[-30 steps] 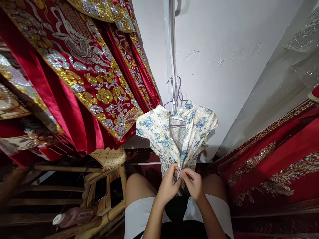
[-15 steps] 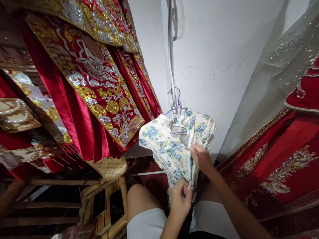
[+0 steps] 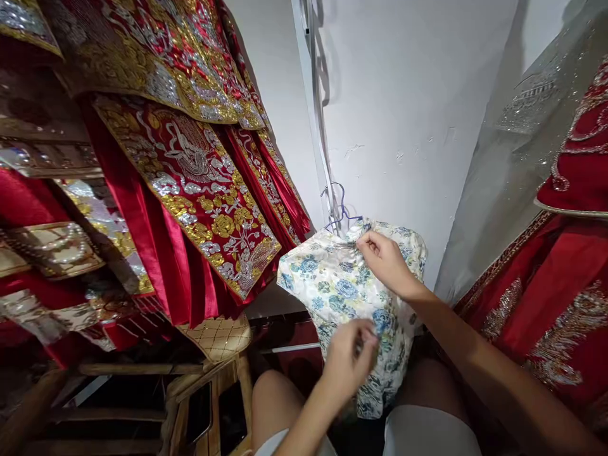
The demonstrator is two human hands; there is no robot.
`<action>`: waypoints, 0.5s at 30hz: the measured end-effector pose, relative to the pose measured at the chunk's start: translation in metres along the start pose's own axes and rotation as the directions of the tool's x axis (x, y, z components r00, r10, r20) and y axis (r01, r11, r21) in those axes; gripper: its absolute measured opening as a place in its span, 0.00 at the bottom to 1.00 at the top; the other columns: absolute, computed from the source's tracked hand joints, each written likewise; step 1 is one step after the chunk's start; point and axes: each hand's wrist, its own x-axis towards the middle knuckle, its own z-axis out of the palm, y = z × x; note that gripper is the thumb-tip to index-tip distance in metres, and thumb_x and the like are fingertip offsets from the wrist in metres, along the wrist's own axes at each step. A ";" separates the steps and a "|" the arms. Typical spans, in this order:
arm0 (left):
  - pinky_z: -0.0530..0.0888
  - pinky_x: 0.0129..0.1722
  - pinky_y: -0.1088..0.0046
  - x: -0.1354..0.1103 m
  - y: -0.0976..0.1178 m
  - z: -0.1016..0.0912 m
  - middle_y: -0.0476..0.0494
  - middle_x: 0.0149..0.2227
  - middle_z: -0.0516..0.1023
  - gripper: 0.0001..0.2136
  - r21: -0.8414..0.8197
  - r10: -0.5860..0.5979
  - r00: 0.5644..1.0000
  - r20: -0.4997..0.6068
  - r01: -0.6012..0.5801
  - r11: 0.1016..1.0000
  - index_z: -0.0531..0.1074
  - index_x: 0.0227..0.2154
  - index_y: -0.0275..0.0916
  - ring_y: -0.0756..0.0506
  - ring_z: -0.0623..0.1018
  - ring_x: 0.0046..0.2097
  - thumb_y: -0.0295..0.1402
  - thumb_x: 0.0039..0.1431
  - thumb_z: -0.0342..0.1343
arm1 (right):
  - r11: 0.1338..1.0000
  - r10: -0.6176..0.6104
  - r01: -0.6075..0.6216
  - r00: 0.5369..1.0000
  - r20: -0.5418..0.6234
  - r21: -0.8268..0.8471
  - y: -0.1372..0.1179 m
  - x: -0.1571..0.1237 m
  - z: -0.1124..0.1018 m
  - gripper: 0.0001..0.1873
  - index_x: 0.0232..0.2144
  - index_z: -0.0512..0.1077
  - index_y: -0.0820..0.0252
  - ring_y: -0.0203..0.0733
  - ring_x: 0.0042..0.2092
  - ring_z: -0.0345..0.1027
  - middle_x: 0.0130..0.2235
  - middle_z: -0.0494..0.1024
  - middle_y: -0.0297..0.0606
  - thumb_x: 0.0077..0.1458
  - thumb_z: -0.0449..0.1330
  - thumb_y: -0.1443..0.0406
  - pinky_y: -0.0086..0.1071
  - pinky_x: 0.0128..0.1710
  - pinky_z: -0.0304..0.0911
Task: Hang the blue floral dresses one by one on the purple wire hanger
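A short-sleeved white blouse with blue flowers [image 3: 332,297] hangs on a thin purple hanger [image 3: 342,215] in front of the wall. My right hand [image 3: 386,258] pinches the blouse's front edge just below the neckline. Lower down, my left hand [image 3: 350,358] is in front of the blouse with its fingers curled. Slight motion blur covers those fingertips, and whether cloth is between them I cannot make out.
A metal pole [image 3: 314,114] runs down the white wall [image 3: 403,101]. Red embroidered garments [image 3: 199,171] hang at left, above a wooden chair [image 3: 223,386] and a gold quilted cushion [image 3: 221,335]. At right hangs a beaded red dress [image 3: 527,304] beside sheer sparkly fabric [image 3: 536,120].
My right hand has moved up the blouse's front to the neckline. The front, formerly parted, now lies drawn together. My left hand has come off the lower front edge. The view has shifted slightly.
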 end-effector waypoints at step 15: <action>0.70 0.41 0.76 0.147 0.021 -0.116 0.49 0.33 0.77 0.03 -0.021 0.080 0.789 -0.609 -0.117 0.993 0.75 0.34 0.38 0.50 0.76 0.37 0.28 0.64 0.57 | 0.856 0.365 -0.320 0.930 -0.037 0.406 0.080 -0.070 0.045 0.18 0.16 0.61 0.55 0.35 0.25 0.50 0.19 0.56 0.27 0.48 0.62 0.55 0.31 0.26 0.46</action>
